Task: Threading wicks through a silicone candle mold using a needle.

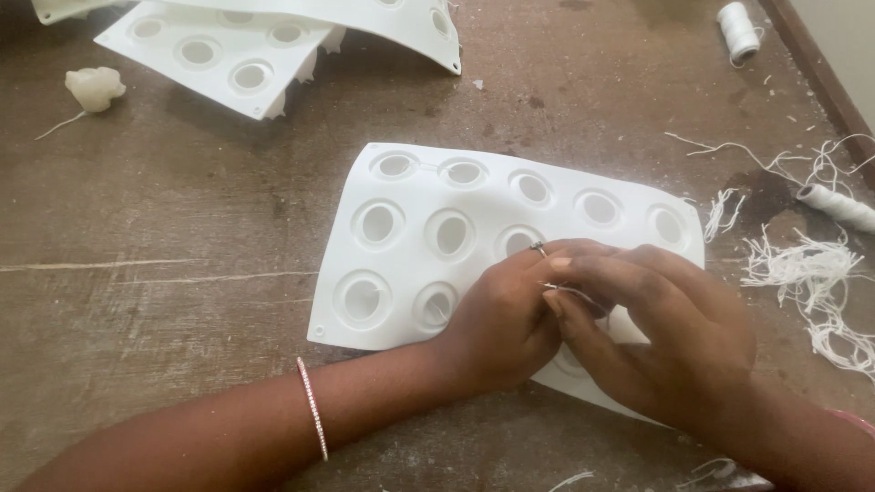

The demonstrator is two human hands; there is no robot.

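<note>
A white mould tray (410,264) with rows of round cavities is seen lying flat on the brown worktop (164,237), slightly turned; its left and upper edges are bordered by bare worktop, so open room is noted to the left and above; the lower right part of the tray is covered by both hands. The left hand (497,319) is laid on the tray, fingers pinched narrow on a thin metal needle (540,247) at a cavity in the middle row; the right hand (665,337) is pressed against it, fingers closed narrow on a fine white thread (574,293) that is only just made out between the two hands; a thin bracelet (313,421) is worn on the left forearm. To the right, loose thread scraps (811,282) are scattered near the tray's right edge, with one thread spool (838,208) beside them and a second spool (738,32) well apart at the top. At upper left, further white moulds (228,55) are stacked, cut off by the frame; a small white wax lump (94,87) is lying near them. Whether the thread has entered the needle cannot be told.
</note>
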